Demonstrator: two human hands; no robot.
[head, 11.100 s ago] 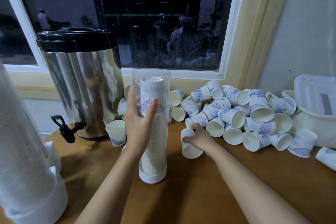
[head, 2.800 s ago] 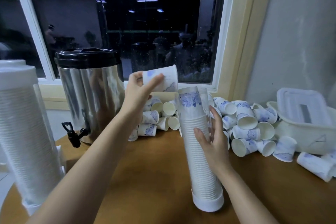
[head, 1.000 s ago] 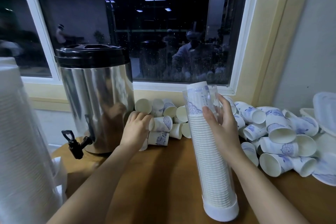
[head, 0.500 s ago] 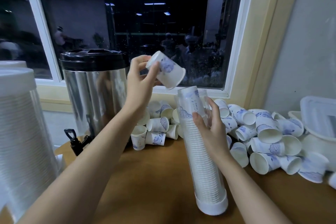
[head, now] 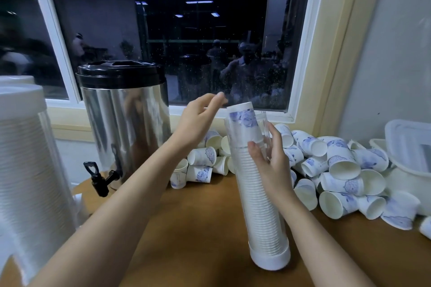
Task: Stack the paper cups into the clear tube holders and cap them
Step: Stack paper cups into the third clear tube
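Since the frame half a second ago, the cup has left the left hand (head: 200, 119) and now sits as the top cup (head: 242, 119) on the nested stack (head: 258, 193).

Head view. The left hand hovers just beside the top cup, its fingers loosely spread and holding nothing. The right hand (head: 271, 163) curls round the upper part of the clear tube holder (head: 264, 228), thumb in front and fingers behind. The holder stands slightly tilted on the wooden table (head: 198, 228), its white base cap (head: 270, 257) at the bottom. The stack fills nearly the whole tube, and the top cup projects above its rim. Loose paper cups (head: 338, 165) lie heaped behind and to the right of the holder. A capped, filled tube (head: 23, 158) stands at far left, a steel urn (head: 126, 123) behind it and a white plastic container (head: 410, 147) at far right.

Progress, as judged: this holder is close to full and not yet capped on top. Many loose cups remain to be stacked.
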